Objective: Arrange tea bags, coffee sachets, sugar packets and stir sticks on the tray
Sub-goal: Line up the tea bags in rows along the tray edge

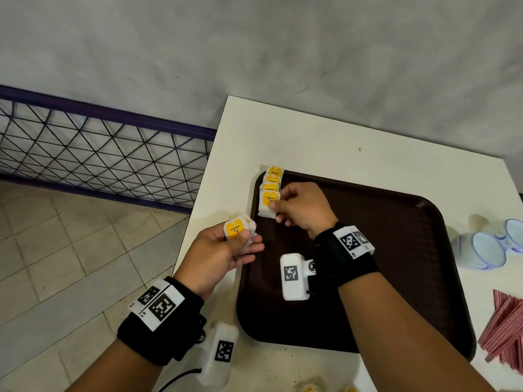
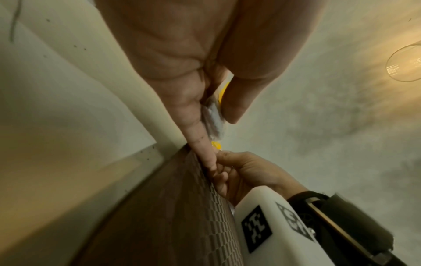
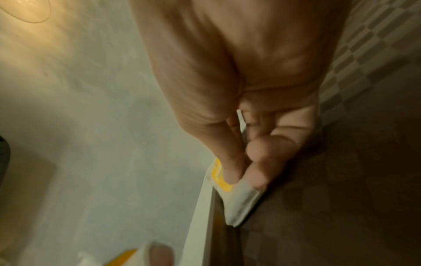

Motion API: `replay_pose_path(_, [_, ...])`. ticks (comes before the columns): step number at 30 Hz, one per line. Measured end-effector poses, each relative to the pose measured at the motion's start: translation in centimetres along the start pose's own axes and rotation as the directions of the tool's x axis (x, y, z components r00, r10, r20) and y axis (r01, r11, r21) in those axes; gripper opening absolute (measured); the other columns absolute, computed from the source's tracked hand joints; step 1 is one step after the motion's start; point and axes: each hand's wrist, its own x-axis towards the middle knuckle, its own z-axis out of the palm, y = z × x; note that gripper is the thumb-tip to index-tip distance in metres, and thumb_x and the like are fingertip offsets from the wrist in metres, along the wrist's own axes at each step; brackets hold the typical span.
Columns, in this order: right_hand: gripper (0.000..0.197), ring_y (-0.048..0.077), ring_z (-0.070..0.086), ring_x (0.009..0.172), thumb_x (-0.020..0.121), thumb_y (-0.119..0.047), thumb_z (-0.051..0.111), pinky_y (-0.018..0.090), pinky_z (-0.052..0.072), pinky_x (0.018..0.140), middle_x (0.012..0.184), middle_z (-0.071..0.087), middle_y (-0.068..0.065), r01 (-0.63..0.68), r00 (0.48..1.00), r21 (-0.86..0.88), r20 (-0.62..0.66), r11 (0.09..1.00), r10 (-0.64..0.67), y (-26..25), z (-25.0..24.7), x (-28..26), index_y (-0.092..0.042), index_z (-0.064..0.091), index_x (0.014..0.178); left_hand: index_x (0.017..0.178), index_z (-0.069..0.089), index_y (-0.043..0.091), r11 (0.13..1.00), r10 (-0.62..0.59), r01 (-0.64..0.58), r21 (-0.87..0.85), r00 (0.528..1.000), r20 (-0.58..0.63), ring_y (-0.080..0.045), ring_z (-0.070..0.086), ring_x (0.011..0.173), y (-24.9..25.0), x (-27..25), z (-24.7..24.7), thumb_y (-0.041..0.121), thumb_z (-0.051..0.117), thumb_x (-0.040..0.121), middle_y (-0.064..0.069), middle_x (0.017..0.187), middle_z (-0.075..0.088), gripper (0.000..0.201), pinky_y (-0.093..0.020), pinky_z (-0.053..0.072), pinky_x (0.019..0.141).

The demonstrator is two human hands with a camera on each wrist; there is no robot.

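Left hand (image 1: 223, 250) pinches tea bag (image 1: 236, 229) | right hand (image 1: 301, 206) pinches row's nearest bag (image 1: 268, 205)

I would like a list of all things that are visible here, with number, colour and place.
tea bags in row: four, white with yellow tags, far left edge of tray
tea bags in hand: a few, same kind
tray: one, dark brown, on table
table: one, white
cups: at least two, pale blue, right of tray
red striped packets: several, right edge
wrist bands: two, black
left hand: holds spare tea bags
right hand: pinches nearest row bag
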Motion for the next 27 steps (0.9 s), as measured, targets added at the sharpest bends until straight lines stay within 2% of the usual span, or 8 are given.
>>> replay_pose_path(6, [0.017,0.019,0.067,0.052,0.083,-0.006,0.076,0.027,0.053,0.047,0.072,0.071,0.014,-0.005,0.995,-0.077,-0.104,0.997,-0.003,0.3,0.9,0.5,-0.003,0.061,0.089,0.118,0.066,0.004,1.000,-0.013,0.013,0.000,1.000,0.008,-0.025,0.076,0.098,-0.1,0.0,-0.2,0.008,0.053,0.102,-0.014,0.105,0.077,0.021,-0.029,0.062,0.080])
replay_pose_path(11, [0.026,0.024,0.069,0.055,0.080,-0.008,0.078,0.032,0.058,0.051,0.073,0.071,0.015,-0.036,0.991,-0.061,-0.132,0.997,0.027,-0.1,1.0,0.7,-0.008,0.055,0.091,0.119,0.065,0.002,0.997,-0.062,0.064,-0.035,0.996,0.060,-0.030,0.074,0.102,0.3,-0.1,-0.3,-0.008,0.044,0.098,-0.019,0.109,0.075,0.032,-0.037,0.059,0.088])
replay_pose_path(14, [0.029,0.017,0.067,0.064,0.075,-0.020,0.083,0.031,0.053,0.057,0.079,0.069,0.004,0.051,0.978,-0.198,-0.191,0.979,-0.089,0.1,0.4,0.1,-0.016,0.058,0.089,0.121,0.065,0.003,0.998,-0.066,0.067,-0.002,0.994,0.090,-0.028,0.074,0.105,0.4,-0.1,-0.2,-0.008,0.042,0.100,-0.018,0.112,0.075,0.034,-0.036,0.059,0.089])
replay_pose_path(16, [0.024,0.011,0.060,0.067,0.076,-0.020,0.084,0.029,0.049,0.065,0.081,0.066,-0.001,0.185,0.974,-0.148,-0.107,0.971,-0.202,0.1,-0.1,-1.1,-0.021,0.065,0.090,0.123,0.064,0.004,0.998,-0.059,0.055,0.036,0.992,0.110,-0.025,0.074,0.105,0.2,0.0,-0.1,-0.006,0.043,0.102,-0.016,0.113,0.075,0.032,-0.032,0.060,0.088])
replay_pose_path(20, [0.024,0.007,0.055,0.073,0.078,-0.013,0.084,0.026,0.049,0.075,0.096,0.066,0.004,0.324,0.920,-0.027,0.242,0.946,-0.308,0.0,-0.6,-4.1,-0.024,0.074,0.097,0.126,0.064,0.004,0.997,-0.028,0.018,0.071,0.990,0.135,-0.024,0.074,0.105,-0.1,0.2,0.3,-0.002,0.049,0.102,-0.017,0.116,0.074,0.029,-0.030,0.061,0.087])
replay_pose_path(24, [0.014,0.012,0.059,0.076,0.078,-0.009,0.082,0.039,0.052,0.078,0.091,0.067,0.003,0.372,0.904,-0.061,0.248,0.926,-0.347,0.3,-0.9,-4.7,-0.014,0.072,0.086,0.123,0.065,0.005,0.998,-0.008,-0.001,0.062,0.990,0.144,-0.024,0.074,0.105,-0.1,0.2,0.8,-0.003,0.053,0.099,-0.016,0.116,0.074,0.028,-0.030,0.061,0.087])
replay_pose_path(25, [0.012,0.013,0.061,0.076,0.079,-0.007,0.081,0.037,0.054,0.076,0.087,0.068,0.003,0.367,0.902,-0.040,0.257,0.929,-0.346,0.3,-1.0,-4.9,-0.009,0.071,0.086,0.123,0.066,0.005,0.998,-0.008,0.000,0.056,0.991,0.137,-0.024,0.074,0.106,0.0,0.1,0.8,-0.003,0.053,0.099,-0.016,0.115,0.074,0.028,-0.031,0.061,0.088])
replay_pose_path(27, [0.010,0.012,0.062,0.067,0.084,-0.001,0.075,0.025,0.051,0.063,0.078,0.068,0.004,0.331,0.904,0.042,0.274,0.943,-0.329,0.2,-1.5,-5.1,0.000,0.066,0.088,0.122,0.066,0.006,1.000,-0.003,0.000,0.031,0.993,0.114,-0.025,0.073,0.106,0.1,0.1,0.6,0.001,0.054,0.099,-0.014,0.114,0.075,0.027,-0.036,0.059,0.091])
